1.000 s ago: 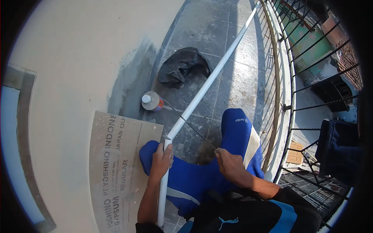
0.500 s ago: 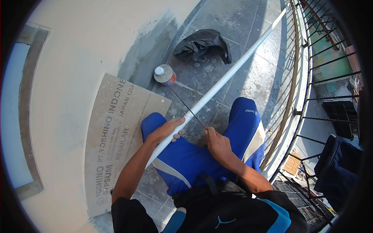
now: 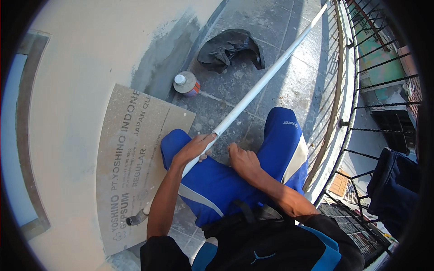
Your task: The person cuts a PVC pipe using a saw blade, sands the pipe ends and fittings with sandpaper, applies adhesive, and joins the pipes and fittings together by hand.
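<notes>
A long white plastic pipe (image 3: 260,86) runs slantwise from the far right, across my lap, and passes behind my left forearm. My left hand (image 3: 197,148) is closed around it beside a thin cut line. Just right of that line is my right hand (image 3: 244,161), its fingers pinched together. The thin dark saw blade seen in it earlier hardly shows now; only a faint sliver appears between fingers and pipe. At lower left a grey elbow fitting (image 3: 136,218) sticks out past my left forearm, over a gypsum board (image 3: 135,149).
A can with a white cap (image 3: 186,84) stands on the tiled floor by the wall. Beyond it lies a crumpled black plastic bag (image 3: 230,47). A black metal railing (image 3: 384,107) curves along the right, with dark cloth (image 3: 393,189) hanging there.
My right hand has moved left, closer to the pipe, and the blade that lay across the pipe barely shows. The grey elbow fitting has come into sight by my left forearm.
</notes>
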A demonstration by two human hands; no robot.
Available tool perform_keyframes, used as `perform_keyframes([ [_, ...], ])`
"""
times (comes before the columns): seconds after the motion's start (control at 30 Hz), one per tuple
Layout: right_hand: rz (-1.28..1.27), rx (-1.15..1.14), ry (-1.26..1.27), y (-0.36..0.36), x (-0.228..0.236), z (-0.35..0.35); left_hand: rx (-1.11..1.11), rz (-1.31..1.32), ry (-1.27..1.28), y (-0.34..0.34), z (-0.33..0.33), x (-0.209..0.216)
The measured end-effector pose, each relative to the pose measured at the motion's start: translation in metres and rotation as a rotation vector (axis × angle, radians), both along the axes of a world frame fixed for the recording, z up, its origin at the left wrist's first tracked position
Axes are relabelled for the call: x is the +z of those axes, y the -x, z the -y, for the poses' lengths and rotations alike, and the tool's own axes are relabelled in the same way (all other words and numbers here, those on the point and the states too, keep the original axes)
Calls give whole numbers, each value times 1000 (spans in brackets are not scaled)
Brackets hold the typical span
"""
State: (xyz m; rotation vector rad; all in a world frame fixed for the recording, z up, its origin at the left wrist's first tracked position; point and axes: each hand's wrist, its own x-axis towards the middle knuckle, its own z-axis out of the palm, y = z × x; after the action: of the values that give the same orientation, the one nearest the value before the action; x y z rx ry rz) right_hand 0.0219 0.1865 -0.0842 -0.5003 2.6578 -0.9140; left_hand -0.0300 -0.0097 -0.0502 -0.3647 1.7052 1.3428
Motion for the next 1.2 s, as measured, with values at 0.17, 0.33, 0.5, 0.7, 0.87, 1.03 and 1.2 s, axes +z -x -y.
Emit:
perform_keyframes([
  [0.17, 51, 10, -92, -4, 5, -7, -16, 19, -46, 0, 1, 0],
  [0.33, 20, 78, -71, 9, 17, -17, -47, 24, -30, 3, -10, 3],
  [0.5, -24, 80, -50, 3, 8, -1, -2, 66, -71, -6, 6, -6],
  [0.7, 73, 70, -72, -17, 35, -22, -55, 84, -83, -4, -5, -3],
  [0.87, -86, 120, -49, 13, 15, -2, 9, 36, -54, 2, -5, 2],
  [1.03, 125, 76, -86, -17, 26, -15, -32, 126, -140, -4, 4, -3],
  [1.2, 25, 73, -58, -11, 17, -14, 15, 112, -160, -4, 2, -5],
])
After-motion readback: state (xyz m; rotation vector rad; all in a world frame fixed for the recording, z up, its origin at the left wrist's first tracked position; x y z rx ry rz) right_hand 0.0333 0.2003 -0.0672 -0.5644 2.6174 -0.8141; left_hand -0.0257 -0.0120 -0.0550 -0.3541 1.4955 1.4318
